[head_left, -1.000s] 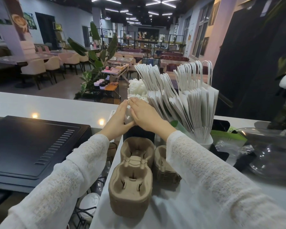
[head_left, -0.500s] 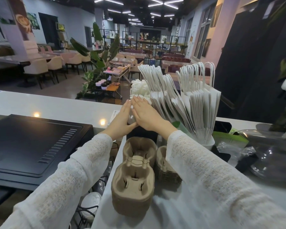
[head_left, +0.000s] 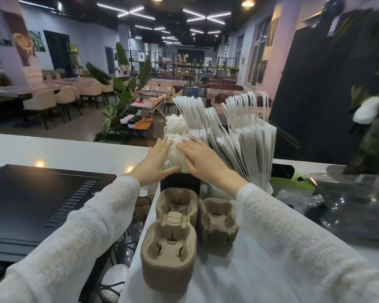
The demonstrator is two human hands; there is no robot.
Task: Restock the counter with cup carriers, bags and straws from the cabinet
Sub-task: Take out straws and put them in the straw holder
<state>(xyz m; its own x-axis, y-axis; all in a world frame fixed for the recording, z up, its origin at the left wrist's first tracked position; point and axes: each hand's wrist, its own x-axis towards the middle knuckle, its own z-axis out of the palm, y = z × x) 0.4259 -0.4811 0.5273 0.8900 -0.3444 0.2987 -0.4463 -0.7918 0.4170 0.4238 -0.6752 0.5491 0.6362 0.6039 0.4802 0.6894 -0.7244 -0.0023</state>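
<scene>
A bundle of white wrapped straws (head_left: 175, 149) stands upright in a black holder (head_left: 179, 184) on the white counter (head_left: 239, 270). My left hand (head_left: 154, 162) presses its left side with straight fingers, and my right hand (head_left: 198, 157) presses its right side the same way. A second white bundle (head_left: 176, 124) stands just behind. White paper bags (head_left: 245, 141) with twisted handles fan out to the right. Two stacks of brown pulp cup carriers (head_left: 170, 243) (head_left: 217, 221) sit in front of the holder.
A black flat machine (head_left: 37, 206) lies at the left, below the raised white ledge (head_left: 53, 149). Clear plastic lids and a glass vessel (head_left: 354, 200) crowd the right side. A vase of flowers (head_left: 372, 119) stands at the far right. Wire racks show under the counter's left edge.
Both hands have spread apart from nearly touching over the straw bundle to flanking its sides. The camera tilted up slightly.
</scene>
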